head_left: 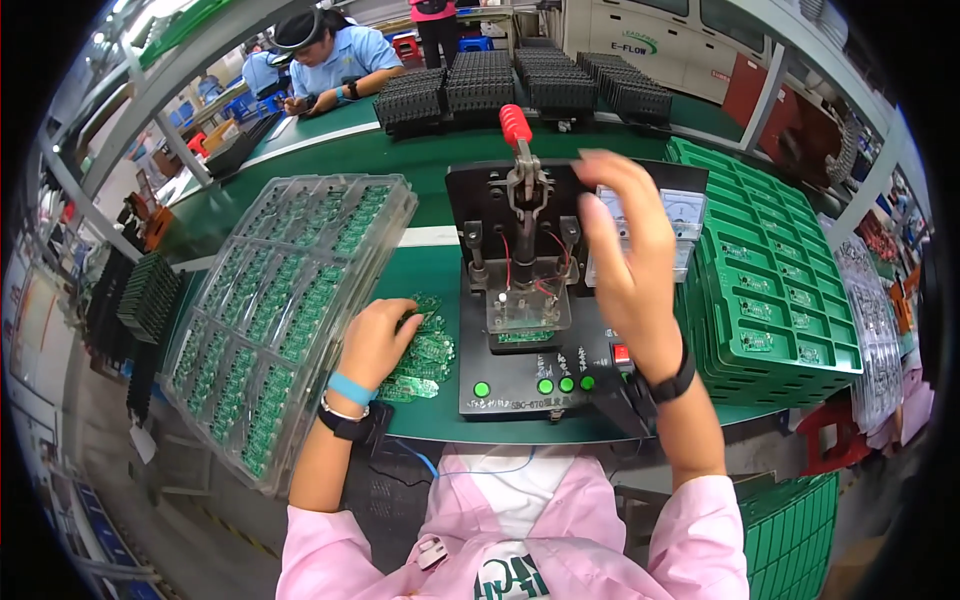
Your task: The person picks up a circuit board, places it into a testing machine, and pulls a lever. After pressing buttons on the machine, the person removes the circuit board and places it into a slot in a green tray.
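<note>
My left hand (pixel 375 340) rests at the edge of a loose pile of small green circuit boards (pixel 425 357), its thumb and forefinger apart, with no board visibly gripped. Slightly blurred, my right hand (pixel 640 255) is raised beside a black test fixture (pixel 515 385), fingers apart and nothing in them. The fixture's toggle clamp has a red handle (pixel 515 124) that points up, apart from my fingers. Below the clamp, a clear pressing block (pixel 528 300) sits over a green circuit board (pixel 525 337). Green buttons and a red switch (pixel 621 353) line the fixture's front.
To the left lies a clear plastic tray (pixel 228 345) filled with circuit boards. Stacked green trays (pixel 785 368) with boards in their compartments stand at right, near panel meters (pixel 683 207). Black racks (pixel 480 82) line the far side. A co-worker (pixel 345 62) sits at the far left.
</note>
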### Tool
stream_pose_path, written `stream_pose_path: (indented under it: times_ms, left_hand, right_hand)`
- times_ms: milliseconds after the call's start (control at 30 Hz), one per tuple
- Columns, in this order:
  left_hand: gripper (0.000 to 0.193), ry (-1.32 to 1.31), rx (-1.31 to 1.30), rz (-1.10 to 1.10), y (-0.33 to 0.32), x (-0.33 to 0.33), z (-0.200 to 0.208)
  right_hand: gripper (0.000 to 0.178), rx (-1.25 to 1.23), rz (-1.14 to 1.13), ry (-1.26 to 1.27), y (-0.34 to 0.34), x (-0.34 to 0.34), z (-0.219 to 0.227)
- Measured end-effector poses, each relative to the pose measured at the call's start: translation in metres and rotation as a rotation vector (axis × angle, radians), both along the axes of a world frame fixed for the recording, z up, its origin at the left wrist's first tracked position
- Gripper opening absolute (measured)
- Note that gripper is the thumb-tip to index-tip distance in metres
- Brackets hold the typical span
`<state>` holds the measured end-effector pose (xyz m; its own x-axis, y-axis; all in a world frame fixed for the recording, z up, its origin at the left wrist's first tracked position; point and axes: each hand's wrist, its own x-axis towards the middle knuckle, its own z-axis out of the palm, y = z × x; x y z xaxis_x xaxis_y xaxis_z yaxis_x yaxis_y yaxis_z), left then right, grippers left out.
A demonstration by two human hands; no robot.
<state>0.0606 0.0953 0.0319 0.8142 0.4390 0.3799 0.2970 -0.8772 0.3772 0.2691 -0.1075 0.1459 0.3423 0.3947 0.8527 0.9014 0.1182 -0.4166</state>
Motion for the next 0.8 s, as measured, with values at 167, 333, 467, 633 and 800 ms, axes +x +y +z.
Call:
stream_pose_path:
  times_ms: [167,333,467,633,800]
  left_hand:
    - [0.02,0.138,0.156,-0.049,0.009,0.017,-0.006]
    - [0.018,0.058,-0.067,-0.02,0.01,0.024,-0.002]
    - [0.016,-0.007,-0.041,-0.06,-0.001,0.007,0.008]
    - [0.018,-0.223,-0.027,-0.257,-0.054,-0.008,0.04]
    - [0.026,-0.262,0.251,-0.445,-0.095,0.017,0.024]
  right_hand:
    - [0.013,-0.367,0.036,0.309,-0.048,0.019,-0.074]
    - [0.019,-0.654,0.287,0.636,-0.034,-0.014,-0.084]
    - [0.026,-0.663,0.183,0.442,-0.021,-0.023,-0.089]
    - [0.027,-0.663,0.157,0.544,-0.022,-0.012,-0.096]
    - [0.023,-0.627,-0.01,0.381,-0.03,-0.013,-0.089]
